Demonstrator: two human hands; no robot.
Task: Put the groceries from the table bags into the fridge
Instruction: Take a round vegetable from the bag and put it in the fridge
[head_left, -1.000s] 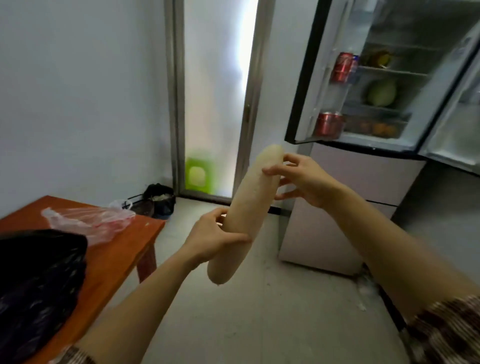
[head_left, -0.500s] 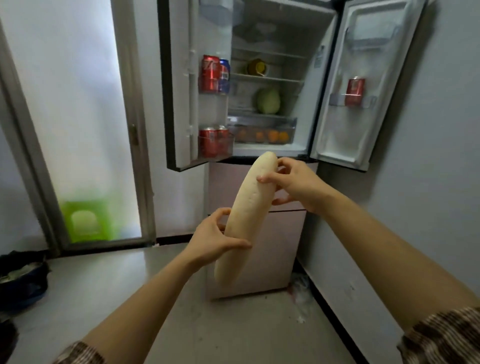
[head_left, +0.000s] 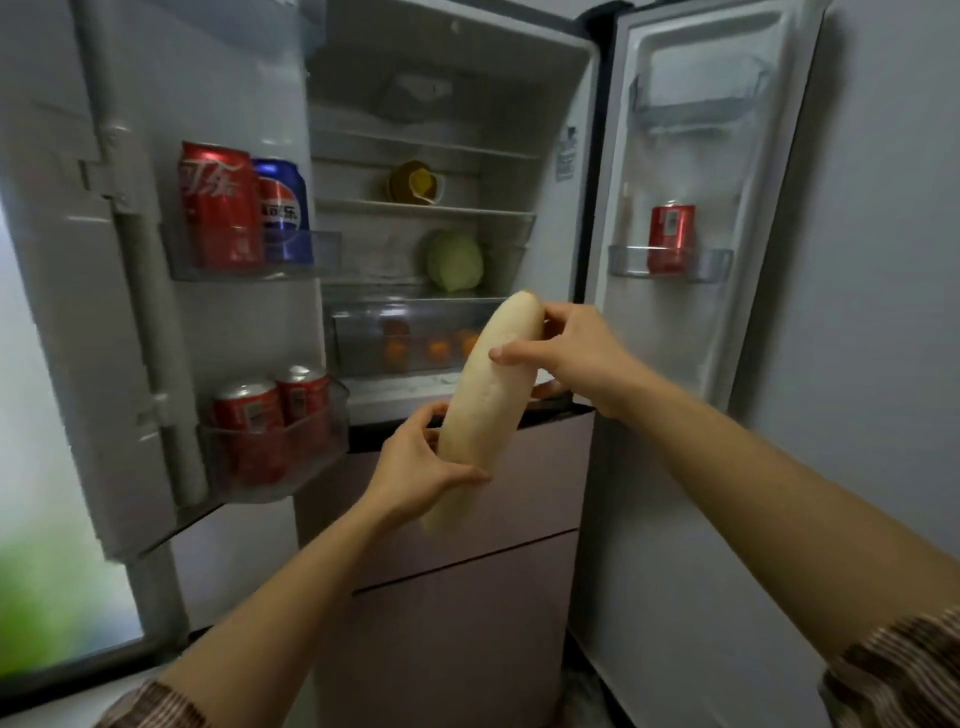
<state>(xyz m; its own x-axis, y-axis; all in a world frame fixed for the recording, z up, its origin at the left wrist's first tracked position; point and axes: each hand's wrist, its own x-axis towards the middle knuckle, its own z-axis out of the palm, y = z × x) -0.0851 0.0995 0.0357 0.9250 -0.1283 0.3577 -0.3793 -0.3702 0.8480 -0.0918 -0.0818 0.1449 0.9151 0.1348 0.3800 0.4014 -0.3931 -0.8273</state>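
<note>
I hold a long white radish (head_left: 485, 400) tilted in front of the open fridge (head_left: 447, 119). My left hand (head_left: 421, 470) grips its lower part and my right hand (head_left: 566, 353) grips near its upper end. The radish's top end is level with the clear crisper drawer (head_left: 363, 338), which holds orange fruit. A green cabbage (head_left: 455, 260) sits on the shelf above the drawer. The table and its bags are out of view.
Both fridge doors stand open. The left door (head_left: 130, 364) carries red cans (head_left: 221, 205) and a blue can (head_left: 283, 208) in its bins; the right door (head_left: 727, 156) holds one red can (head_left: 671, 236). A yellow-brown item (head_left: 415, 182) sits on an upper shelf. Pink drawers (head_left: 467, 597) lie below.
My view has swung from the table to the fridge and come much closer. Both hands still hold the radish, now in front of the open compartment.
</note>
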